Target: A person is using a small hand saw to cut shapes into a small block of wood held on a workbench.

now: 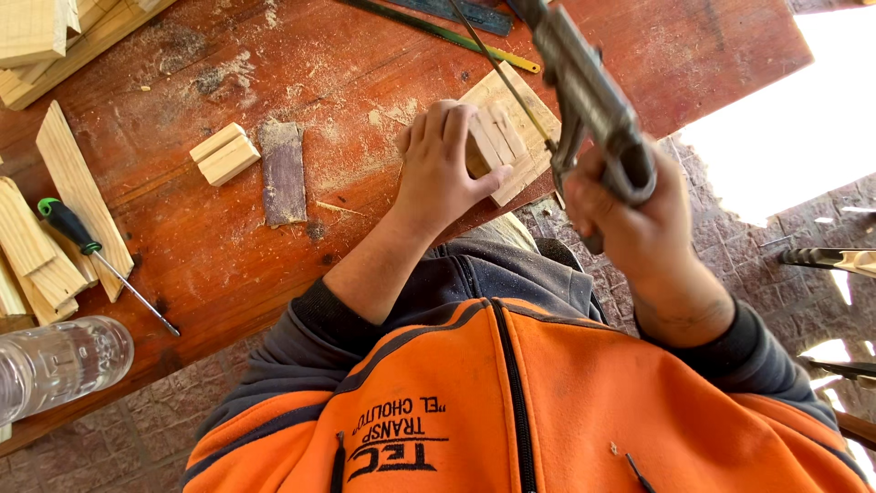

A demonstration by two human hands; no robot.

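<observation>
My left hand (440,169) presses down on a pale wooden piece (516,128) with cut grooves, which lies at the near edge of the reddish wooden table (365,55). My right hand (643,228) grips the handle of a metal-framed saw (593,100). The saw's thin blade (502,78) runs diagonally down to the grooved piece, just right of my left fingers. Sawdust lies around the piece. My orange and grey jacket fills the bottom of the view.
A small wood block (225,153) and a strip of sandpaper (283,173) lie left of my hand. Further left are a green-handled screwdriver (68,224), several wood strips (78,183) and a clear plastic bottle (55,365). A long flat ruler (438,32) lies at the far side.
</observation>
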